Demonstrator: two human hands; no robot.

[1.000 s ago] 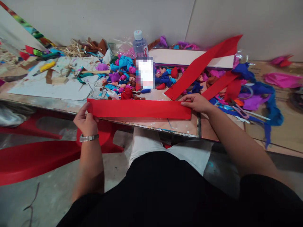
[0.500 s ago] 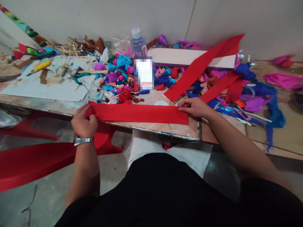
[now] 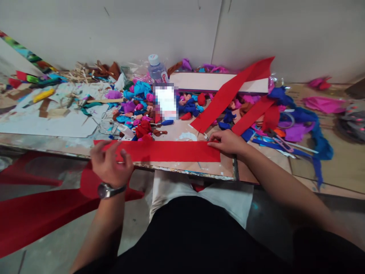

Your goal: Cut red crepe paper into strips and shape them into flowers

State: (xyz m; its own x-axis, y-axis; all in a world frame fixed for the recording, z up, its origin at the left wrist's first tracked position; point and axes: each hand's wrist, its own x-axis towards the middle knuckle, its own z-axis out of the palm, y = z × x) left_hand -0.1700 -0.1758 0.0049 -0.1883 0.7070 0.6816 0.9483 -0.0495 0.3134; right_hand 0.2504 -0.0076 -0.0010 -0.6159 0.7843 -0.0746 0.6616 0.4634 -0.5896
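Note:
A long red crepe paper strip (image 3: 165, 151) lies flat along the front edge of the table. My right hand (image 3: 226, 144) pinches the upper edge of the strip near its right end, thumb and forefinger together. Over the left end hovers my left hand (image 3: 111, 163), its fingers loosely bent and spread, with nothing held between them. A watch is on that wrist. Beyond the right hand, another red strip (image 3: 219, 101) slants up across a pale flat box, and a shorter red strip (image 3: 252, 116) lies to its right.
Small crepe paper bundles (image 3: 142, 110) crowd the middle, beside a clear bottle (image 3: 157, 70) and a phone-like bright screen (image 3: 165, 102). Scissors (image 3: 282, 144) and a tape ring (image 3: 286, 118) lie at right. White paper sheets (image 3: 57, 123) and a yellow cutter (image 3: 43, 95) are at left. A red chair (image 3: 51, 213) stands below.
My left hand has let go of the strip's left end and opened, turning slightly. The right hand keeps its pinch. The whole view has shifted a little.

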